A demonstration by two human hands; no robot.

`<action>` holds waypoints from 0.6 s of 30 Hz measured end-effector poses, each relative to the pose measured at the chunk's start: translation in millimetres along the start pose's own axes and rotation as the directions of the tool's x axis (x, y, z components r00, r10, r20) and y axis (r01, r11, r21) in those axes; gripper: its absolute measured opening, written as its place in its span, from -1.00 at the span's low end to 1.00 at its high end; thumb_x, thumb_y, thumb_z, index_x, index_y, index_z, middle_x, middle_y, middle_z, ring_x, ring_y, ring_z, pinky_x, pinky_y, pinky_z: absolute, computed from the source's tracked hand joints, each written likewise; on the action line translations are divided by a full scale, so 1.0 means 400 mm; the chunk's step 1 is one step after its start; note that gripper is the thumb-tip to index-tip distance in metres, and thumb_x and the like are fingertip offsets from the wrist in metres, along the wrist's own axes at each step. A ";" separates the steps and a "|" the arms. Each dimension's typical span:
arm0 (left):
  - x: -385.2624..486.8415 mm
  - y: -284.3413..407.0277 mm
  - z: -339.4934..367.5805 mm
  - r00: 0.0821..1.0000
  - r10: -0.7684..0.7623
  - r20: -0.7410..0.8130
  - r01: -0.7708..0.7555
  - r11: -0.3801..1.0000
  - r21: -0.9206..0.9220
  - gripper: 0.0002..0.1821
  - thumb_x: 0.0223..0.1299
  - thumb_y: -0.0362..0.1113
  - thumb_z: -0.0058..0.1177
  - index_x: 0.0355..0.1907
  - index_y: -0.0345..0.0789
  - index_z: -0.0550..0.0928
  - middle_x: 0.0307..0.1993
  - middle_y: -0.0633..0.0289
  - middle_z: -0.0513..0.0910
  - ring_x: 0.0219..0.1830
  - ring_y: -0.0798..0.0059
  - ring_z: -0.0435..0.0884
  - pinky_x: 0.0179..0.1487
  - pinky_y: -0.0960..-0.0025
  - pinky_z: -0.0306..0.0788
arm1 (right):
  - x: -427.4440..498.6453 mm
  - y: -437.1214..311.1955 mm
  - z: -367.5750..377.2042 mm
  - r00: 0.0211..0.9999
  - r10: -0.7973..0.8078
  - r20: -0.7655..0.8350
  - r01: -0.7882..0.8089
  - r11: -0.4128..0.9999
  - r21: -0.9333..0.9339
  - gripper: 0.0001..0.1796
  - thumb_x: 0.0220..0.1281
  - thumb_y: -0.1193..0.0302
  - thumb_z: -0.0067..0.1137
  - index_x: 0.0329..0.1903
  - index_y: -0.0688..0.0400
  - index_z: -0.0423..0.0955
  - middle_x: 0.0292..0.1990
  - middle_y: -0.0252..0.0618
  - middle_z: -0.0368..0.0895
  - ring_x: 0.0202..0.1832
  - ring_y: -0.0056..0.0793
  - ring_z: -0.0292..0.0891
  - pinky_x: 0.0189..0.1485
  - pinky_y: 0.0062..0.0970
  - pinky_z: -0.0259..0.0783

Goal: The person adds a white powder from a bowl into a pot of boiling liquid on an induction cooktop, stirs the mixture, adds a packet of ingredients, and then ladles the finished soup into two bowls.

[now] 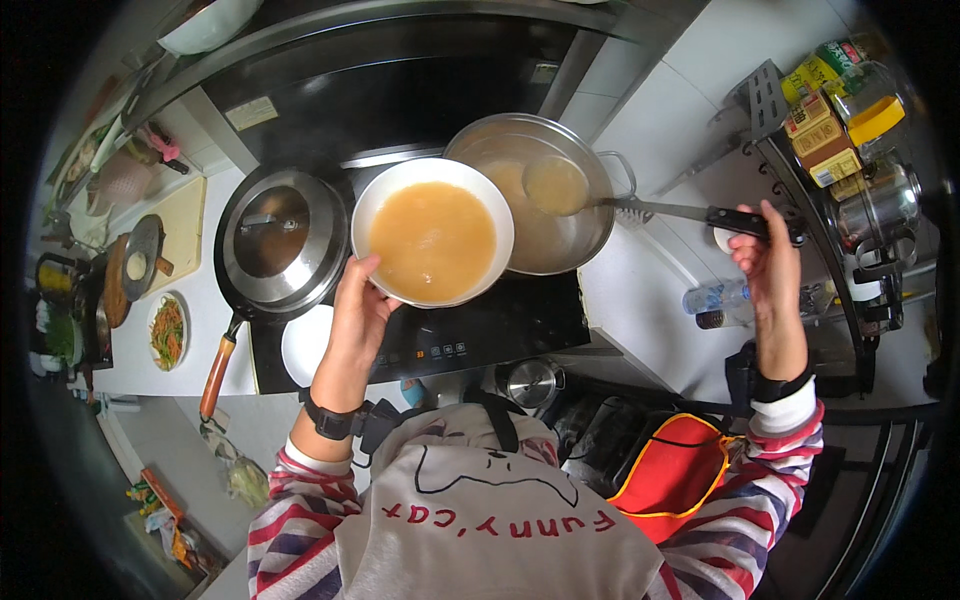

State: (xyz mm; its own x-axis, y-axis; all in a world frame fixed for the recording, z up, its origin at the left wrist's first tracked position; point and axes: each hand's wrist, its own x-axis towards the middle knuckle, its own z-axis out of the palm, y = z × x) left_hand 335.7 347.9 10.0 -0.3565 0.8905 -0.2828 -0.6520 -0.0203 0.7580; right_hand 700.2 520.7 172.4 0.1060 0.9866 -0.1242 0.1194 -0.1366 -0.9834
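Note:
My left hand [361, 307] grips the near left rim of a white bowl [361, 225], held up over the cooktop beside the pot. Cloudy tan liquid [433, 238] fills much of the bowl. In my right hand [772, 259] is the black handle of a metal ladle [667, 208], which reaches leftward. The ladle's round head holds similar liquid and is over a large stainless steel pot [581, 251]. More pale liquid lies in the pot. The bowl hides part of the pot's left rim.
On the left of the black cooktop [480, 322], a lidded frying pan [281, 240] points its wooden handle toward me. A white plate [306, 345] is partly behind my left forearm. A dish of shredded vegetables [167, 332] sits farther left. A black rack [810, 202] with packages stands right.

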 end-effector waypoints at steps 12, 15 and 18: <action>0.043 -0.078 0.082 0.980 -0.164 0.115 0.168 0.986 -0.020 -0.45 0.13 -0.19 0.10 0.09 -0.36 0.24 -0.08 0.11 0.49 -0.10 0.46 0.57 0.02 0.39 0.43 | -0.080 -0.177 -0.023 0.997 -0.051 0.049 0.051 0.999 -0.005 -0.53 0.31 0.09 -0.06 -0.05 0.29 0.47 -0.65 -0.25 0.56 -0.73 -0.63 0.41 -0.73 -0.79 0.23; 0.050 -0.096 0.097 0.973 -0.182 0.139 0.190 0.980 -0.051 -0.46 0.14 -0.21 0.09 0.09 -0.36 0.22 -0.07 0.10 0.48 -0.09 0.43 0.57 0.04 0.37 0.43 | -0.115 -0.147 0.011 0.999 -0.022 0.049 0.026 0.997 -0.072 -0.52 0.32 0.09 -0.07 -0.07 0.29 0.46 -0.65 -0.23 0.55 -0.74 -0.63 0.39 -0.70 -0.74 0.26; 0.048 -0.103 0.098 0.970 -0.189 0.153 0.203 0.976 -0.076 -0.47 0.15 -0.23 0.09 0.09 -0.35 0.21 -0.06 0.09 0.48 -0.08 0.43 0.57 0.06 0.37 0.42 | -0.167 -0.094 0.039 0.972 -0.189 0.138 0.205 0.973 -0.109 -0.51 0.34 0.09 -0.10 -0.06 0.33 0.44 -0.65 -0.17 0.54 -0.74 -0.59 0.40 -0.70 -0.73 0.26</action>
State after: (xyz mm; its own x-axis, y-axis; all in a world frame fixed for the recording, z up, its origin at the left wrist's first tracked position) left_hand 382.2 383.8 -3.7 -0.1199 0.9371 -0.3279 -0.7593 0.1262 0.6384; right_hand 673.2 461.1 215.7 -0.0562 0.9973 0.0468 0.2456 0.0592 -0.9676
